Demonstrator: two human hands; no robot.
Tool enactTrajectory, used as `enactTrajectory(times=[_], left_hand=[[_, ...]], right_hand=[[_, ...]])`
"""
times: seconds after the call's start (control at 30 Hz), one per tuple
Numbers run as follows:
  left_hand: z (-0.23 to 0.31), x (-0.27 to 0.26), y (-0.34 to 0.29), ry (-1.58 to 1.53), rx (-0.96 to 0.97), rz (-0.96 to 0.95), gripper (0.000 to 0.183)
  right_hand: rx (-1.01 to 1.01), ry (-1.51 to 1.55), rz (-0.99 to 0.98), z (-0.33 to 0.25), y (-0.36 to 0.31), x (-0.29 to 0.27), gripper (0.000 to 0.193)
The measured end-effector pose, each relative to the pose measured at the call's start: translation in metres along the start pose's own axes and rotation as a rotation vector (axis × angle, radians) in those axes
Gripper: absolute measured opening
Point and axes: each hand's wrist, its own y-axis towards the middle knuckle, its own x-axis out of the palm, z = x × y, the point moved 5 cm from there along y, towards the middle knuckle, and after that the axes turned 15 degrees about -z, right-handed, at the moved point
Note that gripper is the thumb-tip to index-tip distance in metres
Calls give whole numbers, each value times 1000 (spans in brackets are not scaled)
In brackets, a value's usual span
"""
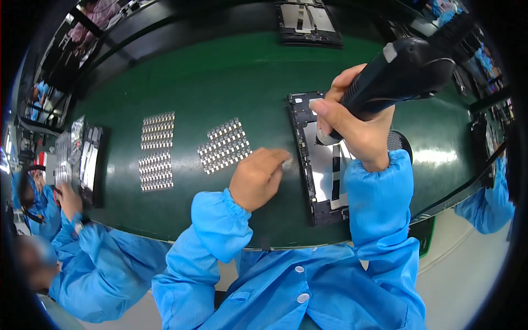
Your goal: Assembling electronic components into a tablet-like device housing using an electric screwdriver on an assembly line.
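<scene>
My right hand [363, 132] is wrapped around a thick black electric screwdriver [399, 74]. The tool's pale nose points down over an opened tablet-like device [320, 170] with a dark frame, silver plates and a black strip. Left of that device, my left hand [257, 179] hovers over the green table with its fingers curled and thumb and forefinger close together. Its fingertips are slightly blurred, so anything pinched there is too small to make out. Beside it lies a panel of small circuit boards [225, 147], set in slanted rows.
Two more panels of small boards, one upper [158, 131] and one lower [156, 171], lie farther left. Another opened device [309, 23] is at the far edge. A round black mesh object [400, 144] sits by my right wrist. At left, a co-worker's hand [69, 202] touches stacked devices [91, 165].
</scene>
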Motion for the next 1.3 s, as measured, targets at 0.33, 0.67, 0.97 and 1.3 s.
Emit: enactTrajectory(times=[0.33,0.67,0.97,1.3], left_hand=[[-26,-22,-8,-57,-168,128,23],[-43,-29,-3,-49,-266,209,18],[-41,-29,-4,-38,-250,234,19],[-36,-29,-8,-47,-258,261,25]], right_hand=[[-93,57,80,8,7,-4,34],[8,86,59,26,16,0,34],[23,91,58,30,14,-1,34],[2,10,11,30,9,11,32]])
